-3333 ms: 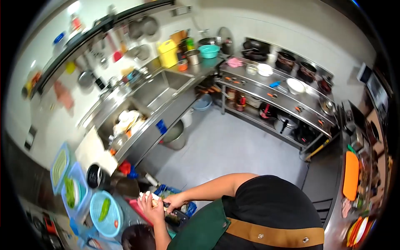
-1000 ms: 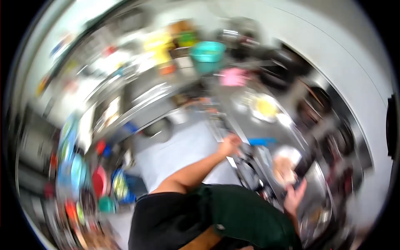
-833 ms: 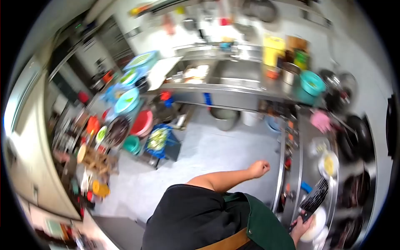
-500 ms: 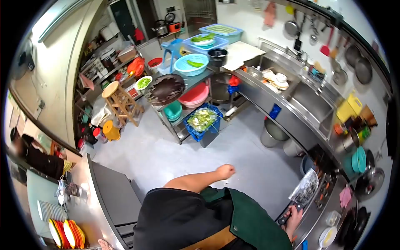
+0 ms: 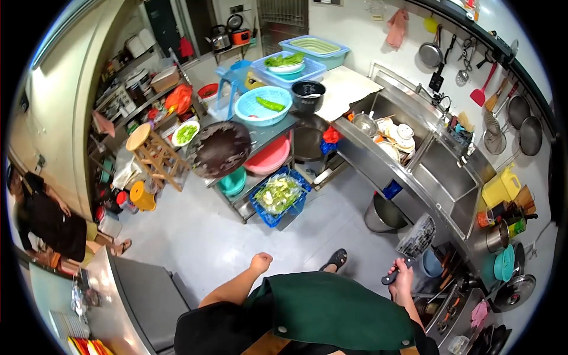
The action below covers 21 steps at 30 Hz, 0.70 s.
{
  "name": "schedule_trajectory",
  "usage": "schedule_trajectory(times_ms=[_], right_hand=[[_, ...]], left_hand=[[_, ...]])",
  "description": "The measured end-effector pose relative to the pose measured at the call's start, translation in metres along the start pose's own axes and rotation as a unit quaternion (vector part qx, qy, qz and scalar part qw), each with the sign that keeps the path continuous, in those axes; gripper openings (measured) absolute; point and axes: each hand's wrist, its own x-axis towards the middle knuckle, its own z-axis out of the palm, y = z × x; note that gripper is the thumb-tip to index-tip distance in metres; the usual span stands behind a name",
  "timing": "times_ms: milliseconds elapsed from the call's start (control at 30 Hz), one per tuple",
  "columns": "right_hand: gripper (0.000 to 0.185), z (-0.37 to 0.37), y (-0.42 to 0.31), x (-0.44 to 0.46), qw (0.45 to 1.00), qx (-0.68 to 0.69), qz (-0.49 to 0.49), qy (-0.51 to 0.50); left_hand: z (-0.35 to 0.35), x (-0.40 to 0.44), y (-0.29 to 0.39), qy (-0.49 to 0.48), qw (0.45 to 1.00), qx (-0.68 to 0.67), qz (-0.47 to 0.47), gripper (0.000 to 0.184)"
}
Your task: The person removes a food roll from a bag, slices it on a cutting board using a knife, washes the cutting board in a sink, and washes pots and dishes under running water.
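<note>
My right hand [image 5: 402,277] is wrapped round the black handle of a cleaver [image 5: 418,234], held out over the floor at my right. Its broad, patchy grey blade tilts up and away from me, near the sink counter. My left hand [image 5: 261,262] is curled into a fist out in front of my body, and I see nothing in it. Beyond that hand stands a blue-lined bin [image 5: 269,219] of cut green leaves [image 5: 277,194]. A dark round board [image 5: 219,149] rests at the near end of the prep table [image 5: 273,136].
A steel double sink [image 5: 454,171] lines the right side, with dishes in the far basin. A grey bucket [image 5: 378,218] stands below it. A wooden stool [image 5: 139,137] and yellow stool [image 5: 142,196] are at left. Another person [image 5: 53,222] stands beyond the steel counter [image 5: 112,278].
I have moved forward, so the prep table and sink look closer. The cleaver has come along in my right hand. My left fist has swung leftward, and the other person now stands more fully in view.
</note>
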Motion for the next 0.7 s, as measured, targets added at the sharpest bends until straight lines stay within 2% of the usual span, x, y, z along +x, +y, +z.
schedule_trajectory(times_ms=[67, 167, 200, 267, 333, 400, 467, 533, 600, 667, 700], right_hand=[[0.018, 0.019, 0.000, 0.041, 1.000, 0.008, -0.001, -0.030], [0.016, 0.056, -0.010, 0.103, 0.998, -0.025, 0.005, -0.054], [0.016, 0.067, -0.016, 0.121, 0.997, -0.034, 0.015, -0.069], [0.015, 0.086, -0.033, 0.154, 0.995, -0.035, 0.023, -0.085], [0.014, 0.105, -0.055, 0.187, 0.991, -0.053, -0.025, -0.124], [0.015, 0.118, -0.073, 0.220, 0.983, -0.098, -0.091, -0.127], [0.016, 0.130, -0.089, 0.242, 0.986, -0.078, -0.081, -0.124], [0.015, 0.136, -0.099, 0.257, 0.988, -0.069, -0.068, -0.124], [0.015, 0.137, -0.104, 0.272, 0.990, -0.057, -0.057, -0.120], [0.017, 0.133, -0.101, 0.286, 0.983, -0.124, -0.098, -0.089], [0.017, 0.133, -0.100, 0.292, 0.985, -0.120, -0.097, -0.074]], left_hand=[[-0.006, -0.002, 0.046, -0.008, 0.997, 0.036, 0.065, 0.018], [-0.011, 0.026, 0.079, 0.004, 0.991, 0.112, 0.077, 0.020], [-0.012, 0.038, 0.089, 0.007, 0.990, 0.118, 0.075, 0.020], [-0.014, 0.054, 0.112, 0.011, 0.990, 0.139, 0.013, 0.021], [-0.010, 0.081, 0.147, 0.017, 0.989, 0.145, 0.006, 0.021], [0.000, 0.110, 0.169, 0.058, 0.983, 0.149, 0.087, 0.021], [0.015, 0.136, 0.188, 0.064, 0.986, 0.134, 0.079, 0.021], [0.030, 0.147, 0.222, 0.038, 0.996, 0.054, 0.059, 0.020], [0.036, 0.150, 0.261, 0.021, 0.993, 0.089, 0.073, 0.018], [0.040, 0.166, 0.277, -0.037, 0.987, 0.142, 0.067, 0.017], [0.043, 0.174, 0.282, -0.025, 0.983, 0.169, 0.071, 0.017]])
